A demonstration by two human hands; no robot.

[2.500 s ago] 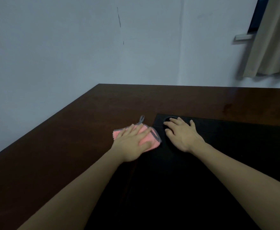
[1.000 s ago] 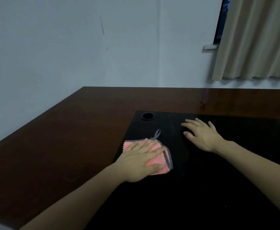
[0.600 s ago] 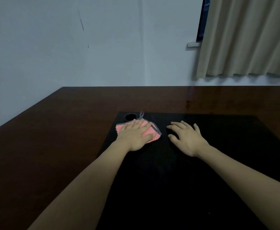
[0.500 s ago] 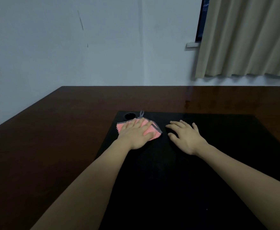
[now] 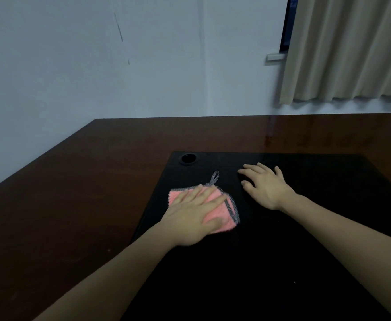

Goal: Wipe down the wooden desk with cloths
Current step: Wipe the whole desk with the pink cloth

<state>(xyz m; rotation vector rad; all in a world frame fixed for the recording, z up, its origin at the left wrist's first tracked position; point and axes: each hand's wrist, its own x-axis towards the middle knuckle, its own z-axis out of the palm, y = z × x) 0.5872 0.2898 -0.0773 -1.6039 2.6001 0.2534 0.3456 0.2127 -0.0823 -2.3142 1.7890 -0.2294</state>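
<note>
A pink cloth (image 5: pixel 225 210) with a grey stitched edge and a small loop lies on the black inset panel (image 5: pixel 317 228) of the dark wooden desk (image 5: pixel 74 193). My left hand (image 5: pixel 193 218) presses flat on the cloth with straight fingers, covering most of it. My right hand (image 5: pixel 265 186) rests flat on the black panel to the right of the cloth, fingers spread, holding nothing.
A round cable hole (image 5: pixel 188 158) sits in the panel's far left corner. Grey walls meet the desk's far and left edges. A beige curtain (image 5: pixel 352 49) hangs at the upper right above the desk.
My left hand has slid the pink cloth toward me and away from the cable hole. My right hand has stayed flat on the panel.
</note>
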